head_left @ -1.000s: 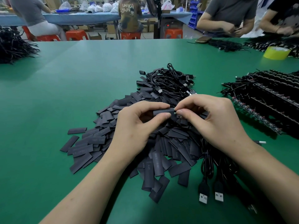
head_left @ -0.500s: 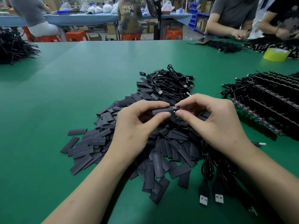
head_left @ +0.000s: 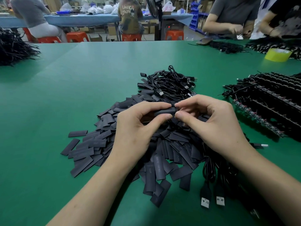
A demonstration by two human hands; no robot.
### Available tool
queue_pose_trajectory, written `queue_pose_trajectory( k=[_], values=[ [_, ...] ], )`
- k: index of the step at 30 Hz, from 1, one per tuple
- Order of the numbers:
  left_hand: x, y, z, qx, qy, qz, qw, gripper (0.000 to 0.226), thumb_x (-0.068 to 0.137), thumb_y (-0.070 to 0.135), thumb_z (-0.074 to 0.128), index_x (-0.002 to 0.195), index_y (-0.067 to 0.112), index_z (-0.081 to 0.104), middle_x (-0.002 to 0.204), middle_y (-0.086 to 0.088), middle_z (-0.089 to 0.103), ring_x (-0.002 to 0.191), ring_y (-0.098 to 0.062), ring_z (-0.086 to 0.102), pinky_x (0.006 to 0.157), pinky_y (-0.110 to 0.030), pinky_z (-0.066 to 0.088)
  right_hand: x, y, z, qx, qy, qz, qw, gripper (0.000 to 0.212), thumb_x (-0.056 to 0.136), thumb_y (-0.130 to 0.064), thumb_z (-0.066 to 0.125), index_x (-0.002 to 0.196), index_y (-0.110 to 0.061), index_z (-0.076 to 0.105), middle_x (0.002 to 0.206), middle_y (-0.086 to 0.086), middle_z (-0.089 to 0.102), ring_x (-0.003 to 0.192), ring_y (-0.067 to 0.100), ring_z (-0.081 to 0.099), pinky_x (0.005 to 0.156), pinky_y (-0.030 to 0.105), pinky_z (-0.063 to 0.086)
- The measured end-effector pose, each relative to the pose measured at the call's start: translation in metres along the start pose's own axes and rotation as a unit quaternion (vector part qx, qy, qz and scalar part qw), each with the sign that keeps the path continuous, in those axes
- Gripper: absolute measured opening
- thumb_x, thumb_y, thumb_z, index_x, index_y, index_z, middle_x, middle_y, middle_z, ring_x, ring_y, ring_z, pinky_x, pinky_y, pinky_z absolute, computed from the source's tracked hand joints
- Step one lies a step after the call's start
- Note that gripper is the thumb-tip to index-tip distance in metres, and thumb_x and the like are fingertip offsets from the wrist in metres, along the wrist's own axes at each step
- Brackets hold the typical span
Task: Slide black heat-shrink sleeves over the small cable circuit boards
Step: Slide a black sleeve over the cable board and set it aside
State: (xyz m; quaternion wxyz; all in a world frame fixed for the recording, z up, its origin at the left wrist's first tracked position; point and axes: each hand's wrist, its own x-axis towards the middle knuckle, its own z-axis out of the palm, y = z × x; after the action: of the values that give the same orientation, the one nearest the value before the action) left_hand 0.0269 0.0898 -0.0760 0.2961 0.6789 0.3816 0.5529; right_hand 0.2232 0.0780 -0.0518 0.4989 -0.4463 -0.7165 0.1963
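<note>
My left hand [head_left: 138, 128] pinches a black heat-shrink sleeve [head_left: 164, 111] between thumb and forefinger above the pile. My right hand [head_left: 213, 126] pinches the sleeve's right end, where the small circuit board sits hidden inside or behind my fingertips. Beneath both hands lies a heap of flat black sleeves [head_left: 101, 144] on the green table [head_left: 48, 111]. A tangle of black USB cables [head_left: 172, 84] lies just behind the heap. More cables run under my right wrist, with two USB plugs [head_left: 211, 200] near the front.
Rows of finished black cables [head_left: 268, 101] lie at the right. A yellow tape roll [head_left: 277, 54] stands far right, a black cable bundle [head_left: 13, 48] far left. People work at the table's far right corner and at a table behind.
The bare metal end seen at the sleeve's right tip half a second ago is now covered by my right fingertips. Both hands stay in nearly the same place.
</note>
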Motion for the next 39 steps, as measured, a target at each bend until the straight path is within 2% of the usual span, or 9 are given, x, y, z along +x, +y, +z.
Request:
queue_pose_trajectory(
  k=[3, 6, 9, 15, 23, 29, 32, 36, 39],
  values=[
    [-0.001, 0.002, 0.001, 0.007, 0.006, 0.002, 1.0, 0.023, 0.087, 0.018, 0.081, 0.11, 0.022, 0.078, 0.101, 0.009, 0.078, 0.098, -0.017, 0.074, 0.089, -0.04, 0.06, -0.001, -0.001, 0.001, -0.005, 0.006, -0.002, 1.0, 0.008, 0.085, -0.018, 0.08, 0.089, -0.023, 0.077, 0.076, -0.011, 0.074, 0.067, 0.011, 0.07, 0.068, 0.031, 0.057],
    [-0.002, 0.003, 0.002, -0.004, 0.078, -0.014, 0.997, 0.033, 0.082, 0.02, 0.085, 0.114, 0.022, 0.077, 0.095, 0.006, 0.078, 0.089, -0.016, 0.075, 0.084, -0.03, 0.06, -0.001, -0.002, 0.001, -0.003, 0.021, -0.004, 1.0, 0.01, 0.086, -0.016, 0.08, 0.088, -0.026, 0.077, 0.075, -0.013, 0.075, 0.065, 0.011, 0.069, 0.066, 0.028, 0.056],
    [-0.002, 0.004, 0.0, -0.004, 0.13, -0.017, 0.991, 0.024, 0.081, 0.019, 0.086, 0.105, 0.022, 0.079, 0.089, 0.01, 0.078, 0.085, -0.011, 0.075, 0.082, -0.026, 0.059, 0.0, -0.003, 0.0, 0.0, 0.039, -0.001, 0.999, 0.011, 0.087, -0.017, 0.079, 0.088, -0.028, 0.077, 0.075, -0.012, 0.075, 0.065, 0.013, 0.07, 0.067, 0.032, 0.057],
    [-0.006, 0.007, 0.006, 0.038, 0.131, -0.019, 0.99, 0.019, 0.085, 0.017, 0.082, 0.104, 0.017, 0.081, 0.09, 0.011, 0.079, 0.084, -0.002, 0.074, 0.082, -0.023, 0.059, -0.003, -0.002, 0.004, 0.003, 0.041, 0.018, 0.999, 0.007, 0.085, -0.016, 0.08, 0.084, -0.022, 0.077, 0.071, -0.009, 0.074, 0.061, 0.015, 0.068, 0.065, 0.04, 0.056],
    [-0.006, 0.008, 0.007, 0.047, 0.131, -0.028, 0.99, 0.014, 0.088, 0.019, 0.08, 0.102, 0.016, 0.082, 0.089, 0.01, 0.079, 0.084, -0.005, 0.075, 0.083, -0.031, 0.061, -0.002, 0.001, 0.007, 0.033, 0.047, 0.043, 0.997, 0.011, 0.085, -0.011, 0.08, 0.083, -0.021, 0.076, 0.072, -0.005, 0.075, 0.055, 0.01, 0.067, 0.06, 0.024, 0.057],
    [-0.006, 0.008, 0.006, 0.017, 0.115, -0.05, 0.992, 0.013, 0.091, 0.02, 0.078, 0.104, 0.021, 0.081, 0.085, 0.011, 0.078, 0.084, -0.009, 0.076, 0.084, -0.038, 0.061, -0.002, 0.002, 0.005, 0.053, 0.042, 0.06, 0.996, 0.012, 0.085, -0.01, 0.08, 0.084, -0.021, 0.076, 0.073, -0.003, 0.075, 0.056, 0.012, 0.069, 0.06, 0.022, 0.057],
    [-0.005, 0.009, 0.007, 0.024, 0.102, -0.055, 0.993, 0.019, 0.092, 0.024, 0.076, 0.11, 0.022, 0.08, 0.09, 0.012, 0.079, 0.087, -0.007, 0.075, 0.086, -0.035, 0.061, 0.0, 0.003, 0.003, 0.054, 0.04, 0.069, 0.995, 0.01, 0.086, -0.01, 0.079, 0.087, -0.02, 0.076, 0.073, -0.001, 0.076, 0.056, 0.015, 0.069, 0.059, 0.023, 0.057],
    [-0.004, 0.009, 0.009, 0.043, 0.098, -0.061, 0.992, 0.023, 0.091, 0.031, 0.076, 0.113, 0.025, 0.079, 0.095, 0.016, 0.078, 0.088, -0.004, 0.074, 0.085, -0.032, 0.06, 0.008, 0.003, -0.011, 0.012, 0.086, 0.049, 0.995, 0.005, 0.088, -0.015, 0.078, 0.09, -0.02, 0.077, 0.073, 0.0, 0.075, 0.051, 0.015, 0.063, 0.055, 0.024, 0.052],
    [-0.005, 0.008, 0.008, 0.039, 0.096, -0.065, 0.992, 0.023, 0.091, 0.033, 0.075, 0.113, 0.025, 0.079, 0.095, 0.017, 0.078, 0.089, -0.005, 0.074, 0.084, -0.031, 0.06, 0.033, -0.005, -0.022, -0.08, 0.122, 0.001, 0.989, 0.004, 0.088, -0.023, 0.078, 0.092, -0.022, 0.078, 0.072, -0.008, 0.074, 0.053, 0.008, 0.064, 0.056, 0.023, 0.052]
  ],
)
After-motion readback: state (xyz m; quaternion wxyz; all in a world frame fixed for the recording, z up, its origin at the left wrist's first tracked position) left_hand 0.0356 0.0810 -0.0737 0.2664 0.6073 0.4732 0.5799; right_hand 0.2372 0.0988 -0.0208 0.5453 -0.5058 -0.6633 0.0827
